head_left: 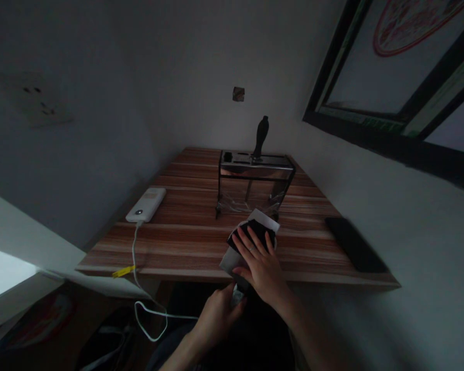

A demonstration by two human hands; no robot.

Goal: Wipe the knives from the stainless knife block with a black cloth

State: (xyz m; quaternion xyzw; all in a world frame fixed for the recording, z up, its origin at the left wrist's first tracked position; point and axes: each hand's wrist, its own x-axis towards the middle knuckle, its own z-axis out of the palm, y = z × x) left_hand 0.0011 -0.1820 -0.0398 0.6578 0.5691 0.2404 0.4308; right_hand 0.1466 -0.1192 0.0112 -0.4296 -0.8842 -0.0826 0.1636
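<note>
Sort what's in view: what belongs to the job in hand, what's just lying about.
In hand:
broad-bladed knife, gripped by the left hand
black cloth, under the right hand
probably the rack

Apparently lying about:
white device
white cable
yellow tag
dark phone-like slab

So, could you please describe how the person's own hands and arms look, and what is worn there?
The left hand and the right hand are both ungloved. A thin, pale ring seems to circle one finger of the right hand. No sleeve, watch or bracelet shows on the visible forearms; dim light hides finer details.
</note>
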